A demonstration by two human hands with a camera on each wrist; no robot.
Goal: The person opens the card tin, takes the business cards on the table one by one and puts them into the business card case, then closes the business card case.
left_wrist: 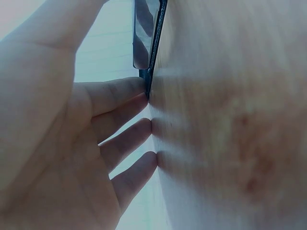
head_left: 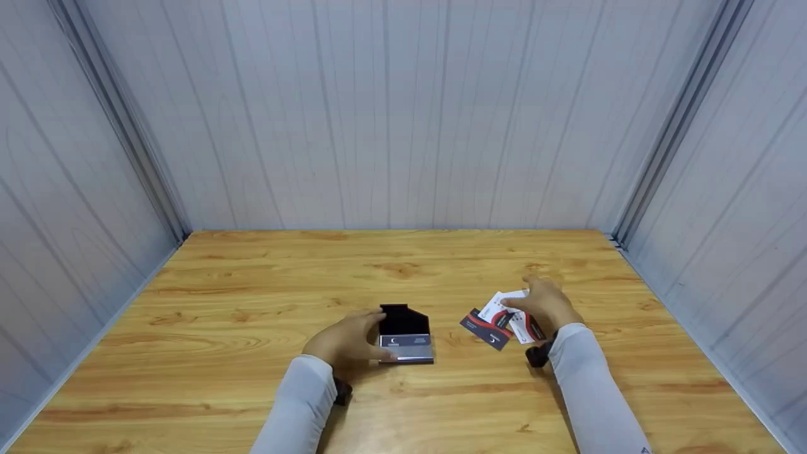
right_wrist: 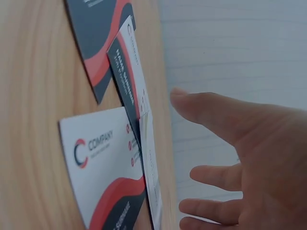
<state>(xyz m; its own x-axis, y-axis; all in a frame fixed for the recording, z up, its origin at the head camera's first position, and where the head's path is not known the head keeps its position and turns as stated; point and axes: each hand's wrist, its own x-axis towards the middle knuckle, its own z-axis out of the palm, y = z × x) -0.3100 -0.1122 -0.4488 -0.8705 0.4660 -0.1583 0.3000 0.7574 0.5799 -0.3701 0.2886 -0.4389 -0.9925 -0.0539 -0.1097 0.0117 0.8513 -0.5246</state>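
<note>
A small black card case [head_left: 405,340] lies on the wooden table [head_left: 252,302] with its lid open. Its silver front faces me. My left hand [head_left: 353,337] rests against the case's left side, thumb at the front corner. In the left wrist view its fingers [left_wrist: 124,124] are nearly straight, tips on the wood, the index finger touching the case edge [left_wrist: 149,43]. To the right, several business cards [head_left: 498,321] lie fanned out and overlapping. My right hand [head_left: 545,302] hovers over them with fingers spread. The right wrist view shows that hand [right_wrist: 249,158] clear of the cards [right_wrist: 103,158].
Grey panelled walls [head_left: 403,113] close the table in at the back and both sides. Bare wood stretches behind the case and cards and to the far left.
</note>
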